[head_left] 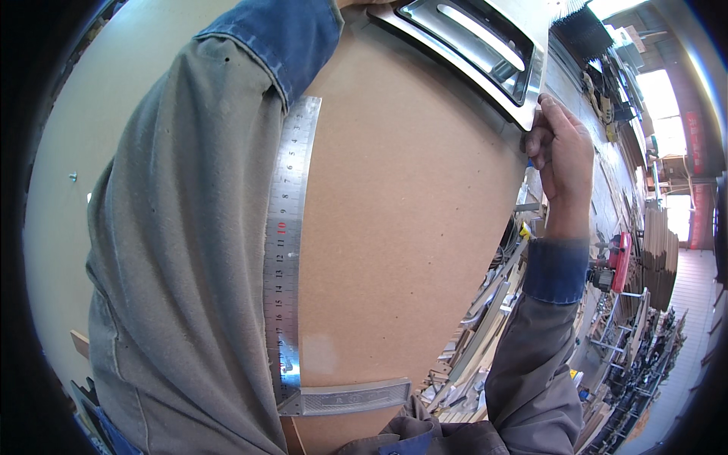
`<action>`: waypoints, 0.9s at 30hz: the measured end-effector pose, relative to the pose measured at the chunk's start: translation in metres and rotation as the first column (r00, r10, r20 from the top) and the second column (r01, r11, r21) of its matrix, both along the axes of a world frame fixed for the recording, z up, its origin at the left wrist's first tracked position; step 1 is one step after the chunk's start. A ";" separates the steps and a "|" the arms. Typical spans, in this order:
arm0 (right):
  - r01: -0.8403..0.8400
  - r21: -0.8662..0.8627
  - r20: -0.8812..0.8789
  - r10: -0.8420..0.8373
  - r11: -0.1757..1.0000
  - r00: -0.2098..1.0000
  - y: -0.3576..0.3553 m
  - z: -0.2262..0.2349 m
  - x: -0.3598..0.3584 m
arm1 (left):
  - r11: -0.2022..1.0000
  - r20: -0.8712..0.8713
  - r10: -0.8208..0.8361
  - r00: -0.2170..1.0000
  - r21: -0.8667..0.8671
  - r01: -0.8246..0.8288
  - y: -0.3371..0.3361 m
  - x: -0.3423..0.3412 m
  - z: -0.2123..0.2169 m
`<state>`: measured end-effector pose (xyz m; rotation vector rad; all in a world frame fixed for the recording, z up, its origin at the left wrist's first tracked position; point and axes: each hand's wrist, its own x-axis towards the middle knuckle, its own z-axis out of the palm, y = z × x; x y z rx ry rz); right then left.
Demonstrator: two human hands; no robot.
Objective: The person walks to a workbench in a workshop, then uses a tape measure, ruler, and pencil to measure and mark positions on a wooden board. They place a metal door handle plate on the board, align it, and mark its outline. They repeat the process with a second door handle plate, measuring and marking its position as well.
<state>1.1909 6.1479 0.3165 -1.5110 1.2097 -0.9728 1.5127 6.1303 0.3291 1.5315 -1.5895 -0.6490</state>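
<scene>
The right hand (565, 152) pinched the plate (476, 42) by a corner, over the board's (402, 227) far end. The left hand (364, 2) barely showed; I couldn't tell its grip. A weak pinch might have let the plate slip; the left sleeve (182, 250) might have bumped the square (288, 227).

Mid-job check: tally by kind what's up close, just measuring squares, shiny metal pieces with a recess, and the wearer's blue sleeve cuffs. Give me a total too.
Measuring squares: 1
Shiny metal pieces: 1
Blue sleeve cuffs, left and right: 2
Total: 4
</scene>
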 end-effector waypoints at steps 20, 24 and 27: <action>0.005 0.009 0.055 -0.006 1.000 0.998 0.002 0.002 0.006 | 0.999 -0.007 0.019 1.000 -0.027 -0.019 -0.007 0.007 -0.006; 0.031 0.004 0.062 -0.032 0.999 0.998 0.003 0.002 0.010 | 0.999 -0.007 0.009 1.000 -0.033 -0.009 -0.006 0.007 -0.006; 0.029 -0.006 0.059 -0.028 1.000 0.998 0.003 0.003 0.010 | 0.998 0.013 0.023 1.000 -0.052 -0.022 -0.006 0.006 -0.005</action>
